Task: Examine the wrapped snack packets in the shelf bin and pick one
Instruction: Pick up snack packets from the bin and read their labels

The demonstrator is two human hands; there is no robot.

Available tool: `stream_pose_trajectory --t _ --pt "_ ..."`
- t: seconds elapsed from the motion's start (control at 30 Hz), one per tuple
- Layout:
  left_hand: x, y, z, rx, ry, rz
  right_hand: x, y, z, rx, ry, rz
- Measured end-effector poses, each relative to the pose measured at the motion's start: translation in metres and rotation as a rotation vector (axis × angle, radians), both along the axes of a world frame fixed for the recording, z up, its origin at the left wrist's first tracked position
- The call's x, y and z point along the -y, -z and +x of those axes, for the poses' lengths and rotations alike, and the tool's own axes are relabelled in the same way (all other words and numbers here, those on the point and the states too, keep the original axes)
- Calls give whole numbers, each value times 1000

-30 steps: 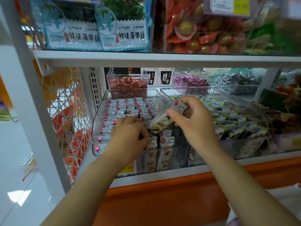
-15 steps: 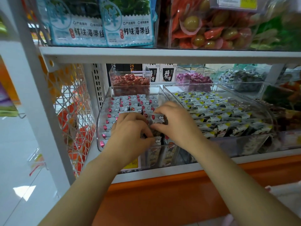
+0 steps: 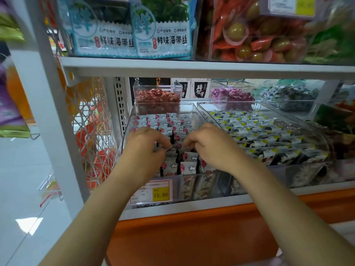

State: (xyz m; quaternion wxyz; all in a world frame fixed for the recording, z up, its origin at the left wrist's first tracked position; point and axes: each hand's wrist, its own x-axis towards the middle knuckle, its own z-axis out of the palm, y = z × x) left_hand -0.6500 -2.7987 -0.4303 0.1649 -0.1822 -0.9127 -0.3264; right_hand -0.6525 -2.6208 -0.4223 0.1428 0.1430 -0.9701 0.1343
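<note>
Presently, head view. Shelf bin [image 3: 193, 112]: clear plastic, both hands inside.
- Snack packets [image 3: 189, 157]: white, with red dot and cloud print, in rows under, between and beyond the hands.
- Left hand [image 3: 146, 148]: fingers curled down among the packets, tips meeting the thumb; whether it grips one, cannot tell.
- Right hand [image 3: 209, 146]: just beside the left, fingers curled onto the packets; grip likewise cannot tell.
- Price tag [image 3: 161, 193]: yellow, below the left wrist.
- Neighbouring bin [image 3: 288, 120]: yellow-cornered packets, right of the right hand.
- Red sweets [image 3: 157, 96]: small box beyond the left hand.
</note>
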Motion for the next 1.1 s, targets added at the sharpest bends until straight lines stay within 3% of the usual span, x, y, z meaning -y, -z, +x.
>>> stream_pose_trajectory --t 0.23,0.4,0.5,0.63,0.87,1.1 --pt "0 -1 -3 11 7 8 4 -9 -26 -114 32 -35" --pt "1 -1 -6 23 8 26 10 -2 -37 -56 63 188" --pt "2 0 -7 15 7 40 7 -3 -38 -90 25 144" --pt "1 2 -7 -6 2 113 -2 -11 -27 -106 -60 -207" --pt "-8 3 -5 57 59 265 -15 -13 2 -350 -17 -698" --pt "-9 0 0 299 71 585 -15 -2 15 -23 -42 -1365"
